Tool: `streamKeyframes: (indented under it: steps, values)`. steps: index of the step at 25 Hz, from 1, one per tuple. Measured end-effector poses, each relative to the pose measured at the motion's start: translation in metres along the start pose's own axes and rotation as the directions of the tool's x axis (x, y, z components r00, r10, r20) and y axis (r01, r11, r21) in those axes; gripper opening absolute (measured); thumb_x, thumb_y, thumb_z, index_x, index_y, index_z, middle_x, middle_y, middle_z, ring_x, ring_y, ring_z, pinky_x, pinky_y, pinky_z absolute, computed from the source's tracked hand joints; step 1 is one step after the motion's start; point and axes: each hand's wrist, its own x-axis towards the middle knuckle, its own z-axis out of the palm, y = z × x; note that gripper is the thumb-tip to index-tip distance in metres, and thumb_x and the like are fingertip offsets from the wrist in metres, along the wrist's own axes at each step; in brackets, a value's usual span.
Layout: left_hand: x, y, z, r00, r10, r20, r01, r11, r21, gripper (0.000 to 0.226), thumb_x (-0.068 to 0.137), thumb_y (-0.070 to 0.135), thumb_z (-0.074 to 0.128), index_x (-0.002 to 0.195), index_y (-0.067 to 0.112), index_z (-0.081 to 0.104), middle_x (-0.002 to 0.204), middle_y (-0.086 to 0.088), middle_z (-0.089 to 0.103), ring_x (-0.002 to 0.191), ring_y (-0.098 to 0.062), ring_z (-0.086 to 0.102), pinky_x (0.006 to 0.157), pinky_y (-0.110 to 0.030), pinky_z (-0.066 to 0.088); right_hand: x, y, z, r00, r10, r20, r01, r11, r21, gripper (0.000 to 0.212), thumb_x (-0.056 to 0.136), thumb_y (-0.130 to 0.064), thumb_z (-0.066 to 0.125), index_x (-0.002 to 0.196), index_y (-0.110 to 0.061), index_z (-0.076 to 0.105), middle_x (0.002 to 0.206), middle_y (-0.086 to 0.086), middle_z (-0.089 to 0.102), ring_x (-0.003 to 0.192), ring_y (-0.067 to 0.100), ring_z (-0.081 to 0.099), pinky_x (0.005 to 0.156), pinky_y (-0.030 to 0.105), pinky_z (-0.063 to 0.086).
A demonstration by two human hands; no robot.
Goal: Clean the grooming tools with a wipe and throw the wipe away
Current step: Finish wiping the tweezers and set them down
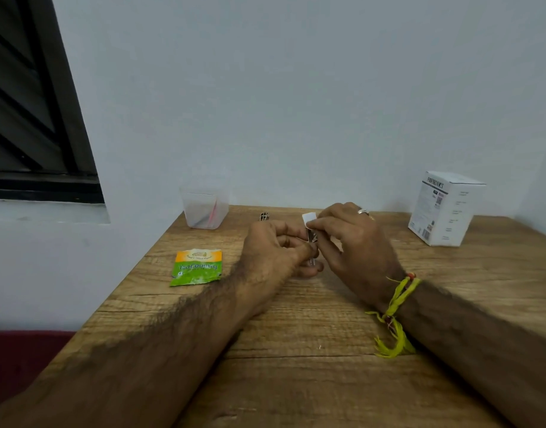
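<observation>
A person's two hands meet over a wooden worktop (312,335) set against a pale wall. The left hand (275,251) pinches a small metal grooming tool (312,247) at its lower end, holding it nearly upright just above the wood. The right hand (349,239), a ring on one finger and a yellow thread (395,310) tied at the wrist, pinches a small white wipe (308,218) against the tool's top. A second small metal tool (264,216) lies on the worktop behind the left hand, near the wall. To the left lies a torn green-and-orange sachet (197,267); beyond it stands a clear plastic container (203,208). A white carton (444,208) stands at the far right.
</observation>
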Motion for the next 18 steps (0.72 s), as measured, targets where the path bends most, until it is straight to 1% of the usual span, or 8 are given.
streamKeyframes:
  steps: [5,8,10,12,14,18]
  values:
    - [0.0001,0.0005,-0.0008,1.000,0.018,-0.002,-0.018,1.000,0.019,0.014,0.082,-0.008,0.076,0.093,-0.003,0.069,0.079,-0.023,0.073,0.063,-0.027,0.072,0.057,-0.030,0.060,0.0016,-0.0012,0.0006,1.000,0.004,-0.005,-0.004,1.000,-0.020,0.008,0.085,0.000,0.070,0.092,-0.001,0.074,0.087,0.011,0.067,0.081,0.031,0.062,0.069,0.045,0.053]
    - [-0.0011,0.0015,0.0004,1.000,0.013,-0.005,-0.013,0.999,0.045,0.013,0.081,-0.009,0.076,0.091,-0.002,0.069,0.081,-0.026,0.073,0.062,-0.027,0.072,0.055,-0.027,0.059,0.0003,-0.0016,0.0014,1.000,-0.013,0.018,0.014,0.999,-0.048,0.006,0.085,-0.003,0.068,0.089,-0.003,0.073,0.086,0.010,0.066,0.081,0.031,0.062,0.067,0.045,0.053]
    - [-0.0018,0.0017,0.0008,1.000,0.012,0.002,-0.012,0.999,0.051,0.014,0.081,-0.009,0.076,0.091,-0.002,0.070,0.082,-0.026,0.073,0.061,-0.027,0.072,0.054,-0.026,0.058,0.0006,-0.0010,0.0008,1.000,-0.002,-0.010,0.002,0.999,-0.047,0.007,0.087,-0.004,0.067,0.089,-0.002,0.073,0.085,0.010,0.067,0.080,0.031,0.062,0.068,0.045,0.053]
    - [-0.0014,0.0012,0.0014,1.000,0.014,0.007,-0.015,0.998,0.060,0.014,0.081,-0.008,0.076,0.091,-0.002,0.070,0.080,-0.025,0.073,0.061,-0.027,0.073,0.053,-0.027,0.058,0.0017,0.0001,0.0005,0.999,0.015,-0.029,-0.016,0.999,-0.039,0.007,0.087,-0.003,0.068,0.089,-0.002,0.074,0.084,0.010,0.067,0.079,0.031,0.062,0.068,0.045,0.053]
    - [-0.0002,0.0005,0.0014,1.000,0.007,0.010,-0.008,0.998,0.058,0.014,0.081,-0.009,0.076,0.091,-0.002,0.070,0.077,-0.021,0.073,0.061,-0.028,0.073,0.053,-0.027,0.058,0.0010,-0.0004,0.0008,1.000,0.021,-0.018,-0.021,0.999,-0.041,0.006,0.084,-0.002,0.070,0.088,-0.002,0.074,0.084,0.010,0.067,0.079,0.031,0.062,0.067,0.045,0.053]
    - [0.0000,-0.0004,0.0018,1.000,0.000,0.015,-0.001,0.998,0.070,0.017,0.081,-0.008,0.076,0.095,-0.003,0.068,0.079,-0.021,0.074,0.063,-0.031,0.074,0.053,-0.027,0.058,0.0010,0.0013,0.0011,0.997,0.064,-0.036,-0.064,0.998,-0.020,0.008,0.086,0.000,0.069,0.092,-0.001,0.075,0.086,0.010,0.068,0.080,0.031,0.062,0.071,0.045,0.053]
